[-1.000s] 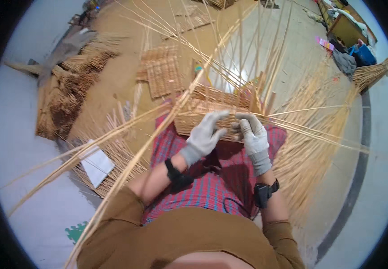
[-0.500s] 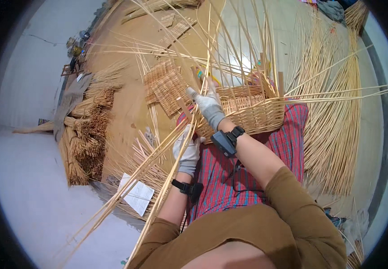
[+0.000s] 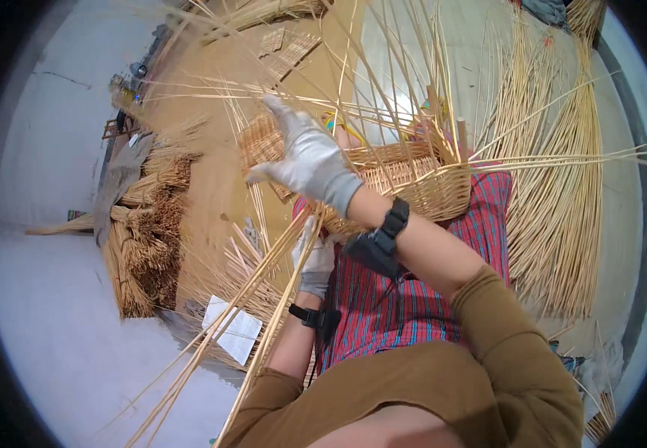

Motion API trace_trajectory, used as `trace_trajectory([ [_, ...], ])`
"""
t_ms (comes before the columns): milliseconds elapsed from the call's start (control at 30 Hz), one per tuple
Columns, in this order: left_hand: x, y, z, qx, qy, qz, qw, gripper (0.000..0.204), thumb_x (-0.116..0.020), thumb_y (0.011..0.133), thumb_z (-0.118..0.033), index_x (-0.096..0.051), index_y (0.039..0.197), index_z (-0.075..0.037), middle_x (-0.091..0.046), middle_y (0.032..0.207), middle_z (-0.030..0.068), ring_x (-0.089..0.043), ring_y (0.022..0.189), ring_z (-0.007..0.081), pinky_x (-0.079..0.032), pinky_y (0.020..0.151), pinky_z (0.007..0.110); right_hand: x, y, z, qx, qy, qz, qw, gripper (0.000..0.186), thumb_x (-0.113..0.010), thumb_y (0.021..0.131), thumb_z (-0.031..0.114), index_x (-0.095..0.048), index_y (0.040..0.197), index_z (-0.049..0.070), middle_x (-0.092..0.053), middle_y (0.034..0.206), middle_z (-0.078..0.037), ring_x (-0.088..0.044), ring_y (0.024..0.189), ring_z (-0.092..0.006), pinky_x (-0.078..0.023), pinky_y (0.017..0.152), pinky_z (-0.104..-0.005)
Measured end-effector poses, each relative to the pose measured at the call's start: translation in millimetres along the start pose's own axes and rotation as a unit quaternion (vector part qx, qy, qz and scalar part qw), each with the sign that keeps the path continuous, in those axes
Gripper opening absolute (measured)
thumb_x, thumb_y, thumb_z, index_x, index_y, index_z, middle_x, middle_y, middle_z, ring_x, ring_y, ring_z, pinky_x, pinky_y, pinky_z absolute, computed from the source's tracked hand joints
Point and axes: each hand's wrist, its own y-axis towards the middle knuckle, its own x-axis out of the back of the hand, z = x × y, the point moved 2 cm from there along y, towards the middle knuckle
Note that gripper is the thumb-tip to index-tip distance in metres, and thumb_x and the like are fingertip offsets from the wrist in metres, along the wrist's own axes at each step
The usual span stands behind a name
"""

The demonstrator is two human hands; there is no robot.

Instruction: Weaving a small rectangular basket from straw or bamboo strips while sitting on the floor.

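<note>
Extending the right hand (image 3: 305, 160) over and past the left end of a woven basket (image 3: 443, 192), with thumb and fingers (image 3: 280, 112) spread wide, open, slightly blurred. Placing the left hand (image 3: 317, 257) low at the near left corner of the basket, partly behind long pale canes (image 3: 275, 254) slanting toward the lower left; cannot tell whether gripping or only touching there. Supporting the basket on a red checked cloth (image 3: 413, 299), open side up, with thin canes rising from its rim and others running out to the right. Wearing white gloves (image 3: 316, 170) and, on each wrist, a black strapped device (image 3: 374, 252). Observing around: flat woven panel (image 3: 258, 142) partly hidden behind the right hand; white sheet (image 3: 232, 330) at lower left; stacked cane bundles (image 3: 148, 254) farther left; broad spread of loose canes (image 3: 555, 246) on the floor (image 3: 211, 179) at right.
</note>
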Motion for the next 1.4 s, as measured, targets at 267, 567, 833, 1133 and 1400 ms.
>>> trace_trajectory([
  [267, -26.8, 1.9, 32.4, -0.026, 0.103, 0.018, 0.994, 0.043, -0.070, 0.089, -0.035, -0.064, 0.123, -0.010, -0.073, 0.110, 0.0113, -0.068, 0.104, 0.0325, -0.054, 0.084, 0.045, -10.0, -39.3, 7.0, 0.050, 0.233, 0.100, 0.966, 0.045, -0.067, 0.096, 0.028, -0.059, 0.135, 0.006, -0.066, 0.118, -0.018, -0.064, 0.112, -0.0308, -0.050, 0.097, -0.0391],
  [567, 36.2, -2.1, -49.0, 0.007, 0.043, -0.011, 0.999, 0.050, -0.079, 0.083, -0.033, -0.063, 0.126, -0.013, -0.074, 0.103, 0.0114, -0.072, 0.089, 0.0349, -0.056, 0.072, 0.046, 61.0, -140.7, -98.4, -0.171, 0.464, -0.006, 0.869, 0.051, -0.045, 0.106, 0.054, -0.055, 0.087, 0.007, -0.047, 0.065, 0.001, -0.044, 0.054, -0.0120, -0.044, 0.055, -0.0306],
  [833, 13.5, 28.3, -100.0, -0.011, -0.102, 0.047, 0.994, 0.058, -0.073, 0.088, -0.016, -0.053, 0.142, -0.007, -0.062, 0.131, 0.0217, -0.060, 0.121, 0.0380, -0.048, 0.104, 0.044, 104.0, -139.5, -100.7, -0.155, 0.169, -0.028, 0.973, 0.014, -0.061, 0.103, 0.019, -0.063, 0.103, 0.005, -0.071, 0.100, -0.010, -0.069, 0.092, -0.0175, -0.058, 0.087, -0.0337],
  [1133, -15.4, 53.1, -96.0, 0.219, -0.460, 0.209, 0.835, 0.024, -0.054, 0.104, -0.017, -0.047, 0.124, -0.004, -0.061, 0.101, 0.0140, -0.068, 0.059, 0.0187, -0.056, 0.045, 0.030, 126.7, -140.1, -139.7, -0.206, 0.225, -0.068, 0.950, 0.011, -0.067, 0.095, -0.001, -0.063, 0.104, 0.005, -0.072, 0.100, -0.008, -0.068, 0.090, -0.0147, -0.057, 0.083, -0.0294],
  [1400, -42.2, 57.5, -82.6, 0.193, -0.299, 0.022, 0.934, 0.028, -0.059, 0.101, -0.027, -0.067, 0.097, -0.001, -0.071, 0.088, 0.0133, -0.069, 0.084, 0.0238, -0.051, 0.080, 0.037, 44.6, 4.8, -57.4, 0.161, -0.192, 0.129, 0.959, 0.063, -0.063, 0.093, -0.002, -0.044, 0.150, 0.015, -0.060, 0.136, -0.018, -0.064, 0.115, -0.0243, -0.054, 0.095, -0.0346],
])
